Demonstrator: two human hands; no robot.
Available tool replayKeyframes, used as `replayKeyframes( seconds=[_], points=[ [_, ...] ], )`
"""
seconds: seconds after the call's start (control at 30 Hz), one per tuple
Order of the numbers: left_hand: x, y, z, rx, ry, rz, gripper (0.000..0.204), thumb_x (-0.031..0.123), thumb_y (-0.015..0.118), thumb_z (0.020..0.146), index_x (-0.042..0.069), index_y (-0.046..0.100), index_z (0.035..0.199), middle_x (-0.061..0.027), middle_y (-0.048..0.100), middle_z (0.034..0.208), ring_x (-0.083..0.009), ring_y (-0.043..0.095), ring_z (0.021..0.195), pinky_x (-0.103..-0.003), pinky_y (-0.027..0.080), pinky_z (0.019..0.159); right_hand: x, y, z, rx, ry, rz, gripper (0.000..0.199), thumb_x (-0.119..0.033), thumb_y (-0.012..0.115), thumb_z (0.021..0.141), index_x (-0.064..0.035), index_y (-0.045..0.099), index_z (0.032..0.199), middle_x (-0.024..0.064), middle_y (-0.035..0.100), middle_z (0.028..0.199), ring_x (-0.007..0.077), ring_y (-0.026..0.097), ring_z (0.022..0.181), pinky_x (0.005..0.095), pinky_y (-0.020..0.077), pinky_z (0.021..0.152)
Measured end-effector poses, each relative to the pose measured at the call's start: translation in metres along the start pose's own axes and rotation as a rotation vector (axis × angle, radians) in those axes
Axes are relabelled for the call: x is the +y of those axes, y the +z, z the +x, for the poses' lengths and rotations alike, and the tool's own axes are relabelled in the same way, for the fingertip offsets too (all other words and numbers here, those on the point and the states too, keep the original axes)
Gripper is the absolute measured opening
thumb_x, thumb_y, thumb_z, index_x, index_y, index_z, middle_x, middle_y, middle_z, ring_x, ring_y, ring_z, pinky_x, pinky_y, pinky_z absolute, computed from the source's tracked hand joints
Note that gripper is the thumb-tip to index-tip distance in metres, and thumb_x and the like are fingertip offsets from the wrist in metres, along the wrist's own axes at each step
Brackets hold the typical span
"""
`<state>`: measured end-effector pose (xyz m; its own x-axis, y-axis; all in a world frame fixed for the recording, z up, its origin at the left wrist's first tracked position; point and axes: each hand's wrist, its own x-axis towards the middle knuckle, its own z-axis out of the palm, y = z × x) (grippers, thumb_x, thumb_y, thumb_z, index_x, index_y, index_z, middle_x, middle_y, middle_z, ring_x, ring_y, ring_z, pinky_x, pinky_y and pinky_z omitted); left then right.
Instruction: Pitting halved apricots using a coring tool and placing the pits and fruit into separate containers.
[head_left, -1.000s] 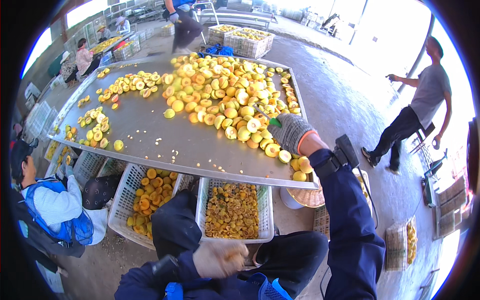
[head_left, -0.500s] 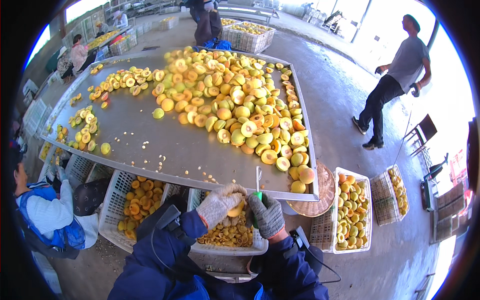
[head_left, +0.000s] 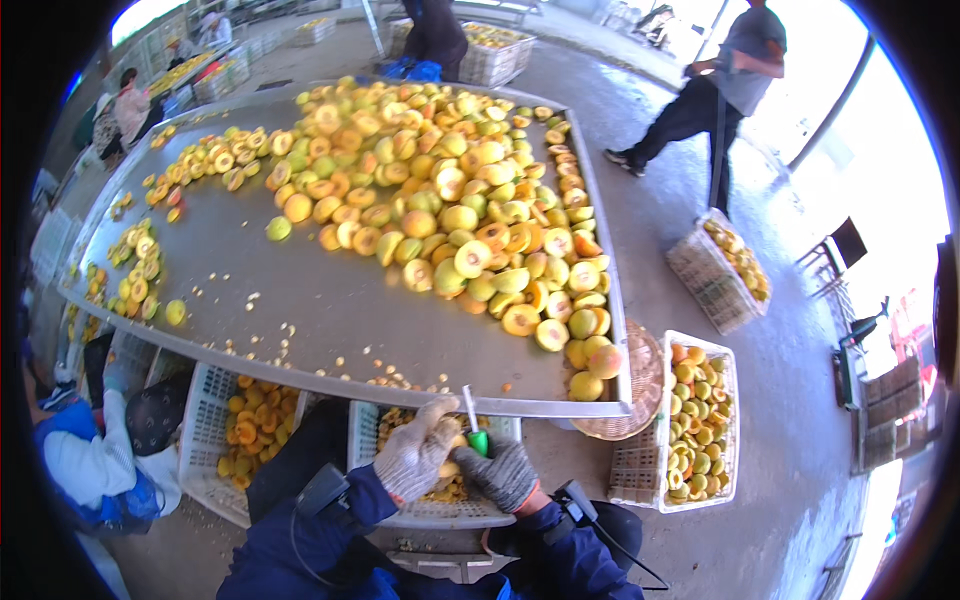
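Where the dark blue sleeves (head_left: 290, 550) enter from the lower edge, a black device (head_left: 322, 490) sits at each wrist. Just beyond them, the right hand (head_left: 498, 475), gloved in grey, is clamped around the green handle of a tool (head_left: 479, 443), whose metal shaft points up toward the near rim of the table. Beside it, the left hand (head_left: 416, 455), in a pale glove, has its fingers bent toward the handle; whether they close on anything cannot be told. A yellow piece (head_left: 459, 440) shows between the hands, held or lying below. Under them, a white crate (head_left: 440, 514) contains yellow scraps (head_left: 395, 425). To its left, partly beneath the table, a second crate (head_left: 200, 430) holds orange fruit halves (head_left: 258, 425); at far left sits a co-worker (head_left: 85, 475) in blue and white. To the right, a round woven basket (head_left: 645, 385) adjoins a full crate of fruit (head_left: 640, 470).

Farther off, the metal table (head_left: 215, 260) bears pale pits (head_left: 250, 300) near its front and a heap of fruit (head_left: 420, 200), many cut in half, toward the back and right. Beyond, a person in a grey top (head_left: 755, 65) stands behind a tilted, loaded crate (head_left: 700, 285). Past the table's far edge are another person's dark-clad legs (head_left: 435, 40) and a pale crate of fruit (head_left: 490, 65).
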<state>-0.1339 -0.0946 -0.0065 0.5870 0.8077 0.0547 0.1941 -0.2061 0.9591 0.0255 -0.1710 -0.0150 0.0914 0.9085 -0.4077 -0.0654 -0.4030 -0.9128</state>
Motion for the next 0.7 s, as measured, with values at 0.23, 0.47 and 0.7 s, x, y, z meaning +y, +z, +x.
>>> replayKeyframes(
  seconds=[0.23,0.47,0.7],
  points=[
    [-0.003,-0.011,-0.002,-0.008,-0.519,-0.677,0.035,0.03,0.052,0.103,0.001,0.061,0.119,-0.0101,0.068,0.105,-0.0142,0.063,0.092,-0.027,0.052,0.08,-0.003,-0.002,-0.011,0.018,-0.024,0.24,0.029,-0.026,0.068,0.093,-0.0007,0.065,0.105,0.0022,0.062,0.067,0.0096,0.057,0.05,0.0245,0.0456,0.046],
    [-0.001,-0.024,-0.011,-0.357,0.258,0.507,0.042,0.031,0.063,0.088,0.004,0.061,0.121,-0.0197,0.068,0.107,-0.0352,0.066,0.097,-0.041,0.054,0.087,-0.012,-0.02,-0.014,0.159,-0.186,0.403,0.025,-0.022,0.065,0.094,0.0011,0.065,0.104,0.0063,0.065,0.074,0.0113,0.058,0.05,0.0252,0.0468,0.044],
    [0.018,-0.03,-0.006,-0.257,-0.567,-0.709,0.032,0.023,0.046,0.103,0.001,0.061,0.121,-0.0118,0.067,0.111,-0.0216,0.064,0.105,-0.036,0.049,0.096,-0.005,0.014,-0.021,0.127,-0.104,0.181,0.029,-0.017,0.069,0.091,0.0002,0.064,0.113,0.0036,0.063,0.074,0.0089,0.058,0.055,0.0242,0.0469,0.048]
  ],
)
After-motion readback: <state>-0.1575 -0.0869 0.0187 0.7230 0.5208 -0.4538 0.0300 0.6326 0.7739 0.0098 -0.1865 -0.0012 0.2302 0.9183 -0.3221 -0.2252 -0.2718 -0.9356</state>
